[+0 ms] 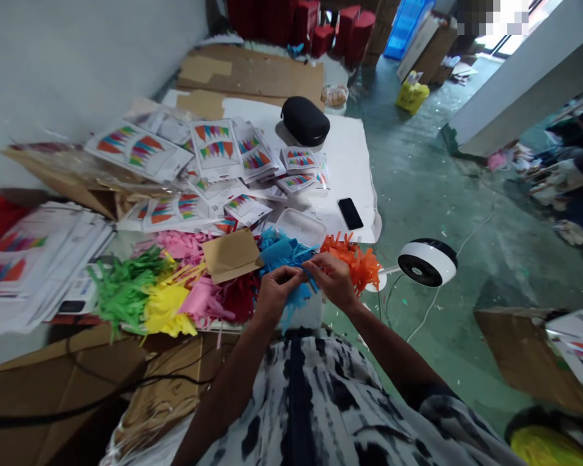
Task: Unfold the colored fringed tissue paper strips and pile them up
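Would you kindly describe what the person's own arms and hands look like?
Both hands, the left hand and the right hand, are bare: no gloves, and no rings or watch that I can make out. The forearms are bare as well. The right sleeve is short, of the same white cloth with black blotches as the shirt.

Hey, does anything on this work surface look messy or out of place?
Yes. The printed packets have slumped into a loose, overlapping heap rather than a stack. A brown card piece lies tilted across the coloured paper piles. The left hand and right hand both pinch blue paper.
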Tool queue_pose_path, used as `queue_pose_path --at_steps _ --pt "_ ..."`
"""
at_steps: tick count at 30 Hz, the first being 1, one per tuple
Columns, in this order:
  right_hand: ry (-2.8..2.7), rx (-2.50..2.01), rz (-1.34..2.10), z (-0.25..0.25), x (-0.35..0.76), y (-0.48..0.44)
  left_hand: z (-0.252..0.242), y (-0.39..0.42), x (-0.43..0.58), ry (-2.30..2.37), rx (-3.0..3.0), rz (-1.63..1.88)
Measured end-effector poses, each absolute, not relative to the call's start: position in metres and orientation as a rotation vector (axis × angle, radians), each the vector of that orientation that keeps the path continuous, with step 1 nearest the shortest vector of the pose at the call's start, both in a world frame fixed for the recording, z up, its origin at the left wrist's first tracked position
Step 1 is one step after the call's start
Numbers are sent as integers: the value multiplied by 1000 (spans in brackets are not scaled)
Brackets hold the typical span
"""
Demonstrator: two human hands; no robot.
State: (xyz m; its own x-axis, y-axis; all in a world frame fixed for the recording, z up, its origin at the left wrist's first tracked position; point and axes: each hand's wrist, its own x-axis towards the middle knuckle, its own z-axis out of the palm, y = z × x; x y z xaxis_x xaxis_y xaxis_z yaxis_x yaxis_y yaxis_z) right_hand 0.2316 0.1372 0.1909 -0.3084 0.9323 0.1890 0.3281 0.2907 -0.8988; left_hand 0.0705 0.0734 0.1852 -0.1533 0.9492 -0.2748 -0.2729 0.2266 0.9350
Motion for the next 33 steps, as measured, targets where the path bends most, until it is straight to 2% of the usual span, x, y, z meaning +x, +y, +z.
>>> queue_pose_path --at_steps 2,8,11,17,21,27,33 --pt "-1891 -1272 1056 168 232 173 177 76 71 1315 663 1288" --pt "-2526 -1862 480 104 216 276 169 82 69 1427 560 1356" --pt "-2717 -1867 370 86 203 296 168 87 69 1442 487 1401" --pt "-2759 -1820 386 73 195 303 162 96 68 1443 367 1423" --pt "-2447 -1690 587 92 201 292 164 98 66 1446 348 1455" --pt "-1789 -1127 1357 167 213 228 180 100 65 1475 507 1536" --pt "-1711 -1008 1482 215 222 181 204 97 68 1482 761 1544"
